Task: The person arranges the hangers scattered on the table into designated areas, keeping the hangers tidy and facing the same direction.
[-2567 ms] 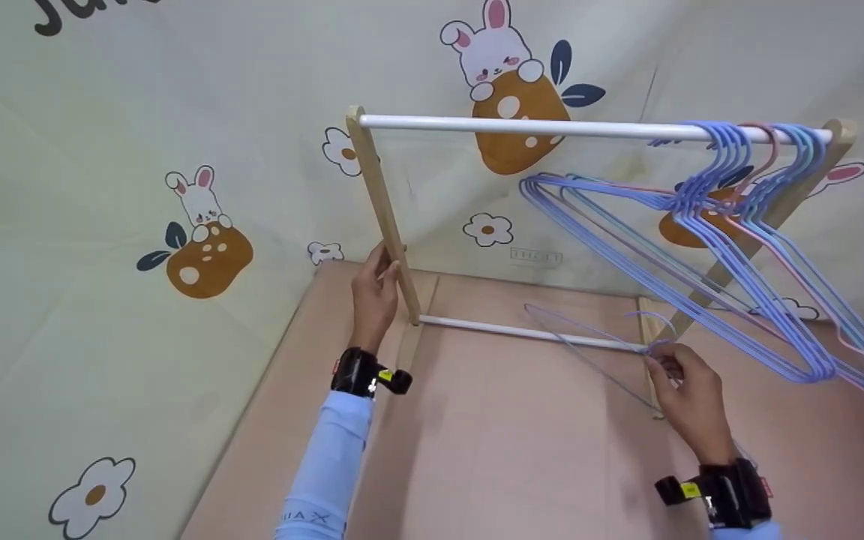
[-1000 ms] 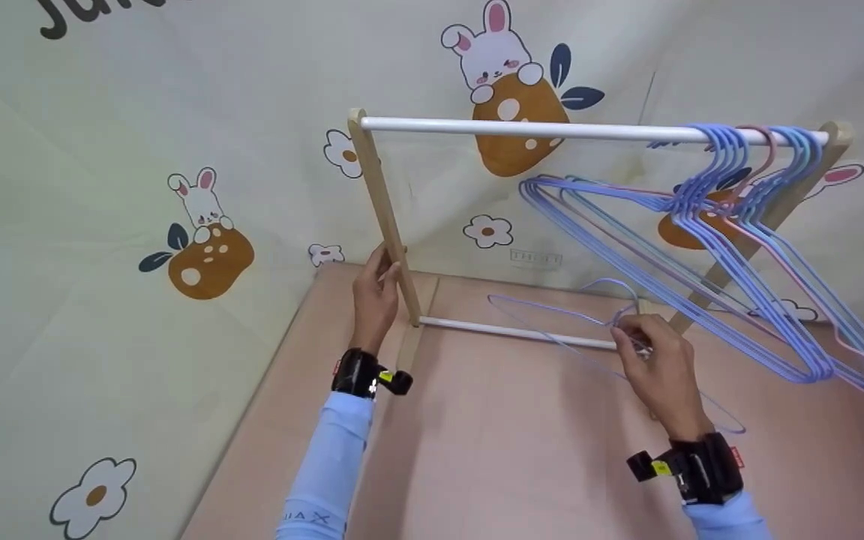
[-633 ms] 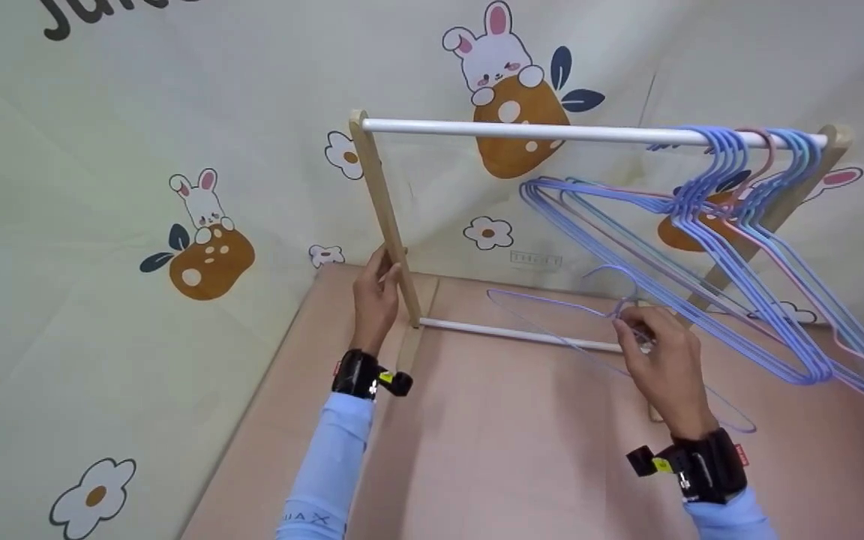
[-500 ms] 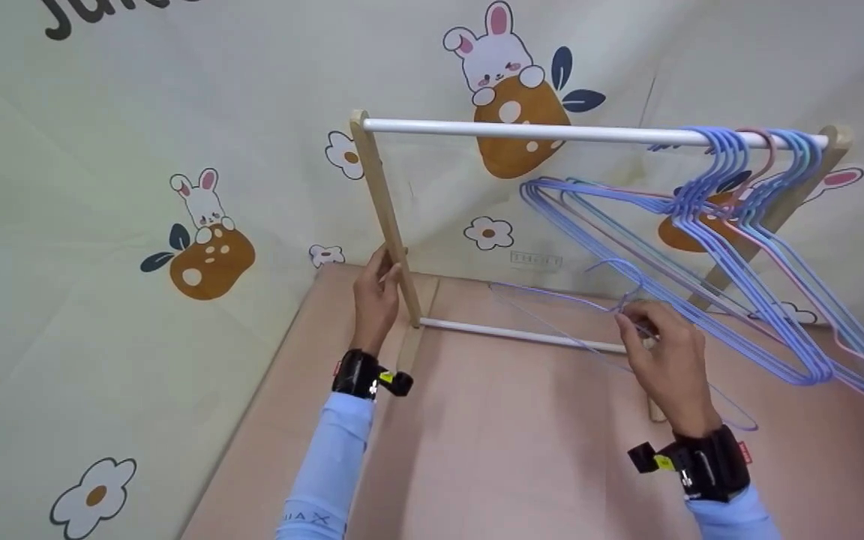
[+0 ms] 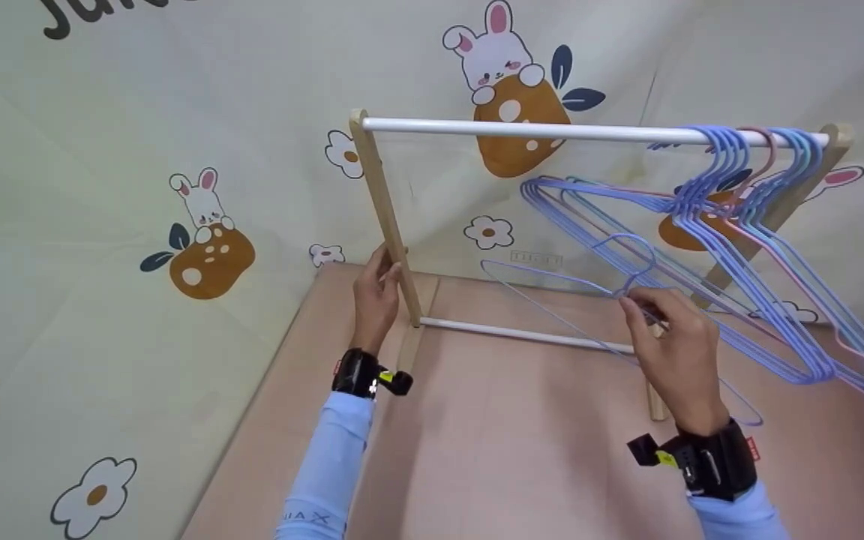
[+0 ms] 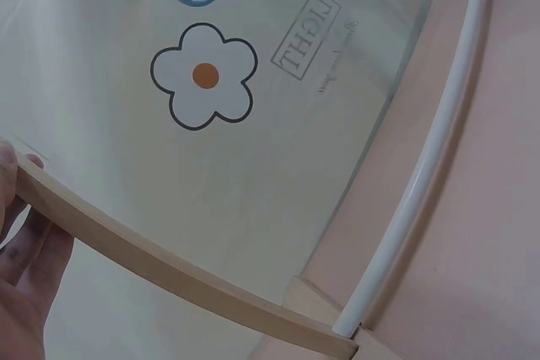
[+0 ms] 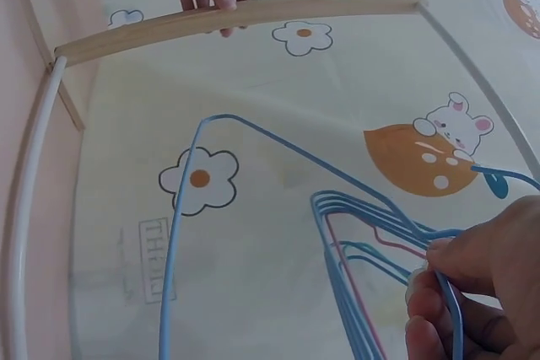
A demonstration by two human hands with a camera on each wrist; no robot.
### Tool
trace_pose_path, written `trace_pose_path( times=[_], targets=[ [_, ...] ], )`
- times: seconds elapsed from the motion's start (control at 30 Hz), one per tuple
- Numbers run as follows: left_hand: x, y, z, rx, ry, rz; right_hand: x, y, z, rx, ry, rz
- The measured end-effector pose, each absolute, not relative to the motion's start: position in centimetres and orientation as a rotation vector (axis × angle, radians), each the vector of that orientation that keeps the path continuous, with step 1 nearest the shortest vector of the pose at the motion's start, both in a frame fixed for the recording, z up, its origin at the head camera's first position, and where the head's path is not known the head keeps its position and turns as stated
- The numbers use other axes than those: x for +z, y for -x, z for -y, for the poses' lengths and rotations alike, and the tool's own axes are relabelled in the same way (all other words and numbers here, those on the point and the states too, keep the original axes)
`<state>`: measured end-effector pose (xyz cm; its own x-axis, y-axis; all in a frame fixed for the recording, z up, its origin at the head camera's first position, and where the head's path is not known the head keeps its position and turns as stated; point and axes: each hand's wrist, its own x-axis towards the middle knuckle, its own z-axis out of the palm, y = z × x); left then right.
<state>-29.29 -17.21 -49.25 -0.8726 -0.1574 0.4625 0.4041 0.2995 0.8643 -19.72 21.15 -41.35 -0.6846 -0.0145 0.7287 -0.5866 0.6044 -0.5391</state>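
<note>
My left hand [image 5: 376, 296] grips the left wooden post [image 5: 379, 201] of a small clothes rack, low down, with thumb and fingers on opposite sides. My right hand [image 5: 678, 341] pinches a blue wire hanger [image 7: 295, 151] just below its hook, between thumb and fingers. The hanger's hook points up, beneath the white top rail [image 5: 507, 129] and apart from it. Several blue and teal hangers [image 5: 691, 206] and a pink hanger [image 5: 766, 154] hang bunched at the rail's right end. My right hand covers part of the held hanger's neck.
The rack stands on a pink surface [image 5: 507, 450]. A white lower rail [image 5: 507, 331] joins its feet. Behind it is a pale backdrop [image 5: 267, 112] printed with rabbits and flowers. The right wooden post [image 5: 799, 187] is partly covered by the hanging hangers.
My right hand has raised the blue hanger from beside the lower rail, first moving left, then up and slightly right, so its hook comes nearer the top rail. My left hand stays on the post.
</note>
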Motion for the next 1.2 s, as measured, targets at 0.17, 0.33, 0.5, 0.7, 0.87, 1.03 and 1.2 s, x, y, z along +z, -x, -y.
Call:
trace_pose_path(
  times=[0.17,0.33,0.5,0.7,0.87,1.03,1.2],
  targets=[
    [-49.3,29.4,17.1,-1.612,0.212,2.093,-40.3,19.8,-21.0,1.067,-0.455,2.074],
    [-48.7,29.0,16.8,-1.611,0.19,2.122,-39.2,20.0,-21.0,1.082,-0.402,2.04],
    [-49.1,29.2,17.1,-1.617,0.186,2.134,-38.0,20.1,-21.0,1.068,-0.372,2.034],
    [-49.1,29.1,17.2,-1.614,0.198,2.129,-36.7,20.2,-20.8,1.069,-0.346,2.015],
    [-49.1,28.8,17.4,-1.591,0.182,2.141,-35.8,20.4,-20.6,1.063,-0.322,1.998],
    [-49.1,28.9,17.3,-1.603,0.184,2.144,-34.4,20.7,-20.7,1.053,-0.247,1.971],
    [-49.1,29.1,17.2,-1.607,0.194,2.133,-33.2,20.9,-21.0,1.042,-0.205,1.932]
  ],
)
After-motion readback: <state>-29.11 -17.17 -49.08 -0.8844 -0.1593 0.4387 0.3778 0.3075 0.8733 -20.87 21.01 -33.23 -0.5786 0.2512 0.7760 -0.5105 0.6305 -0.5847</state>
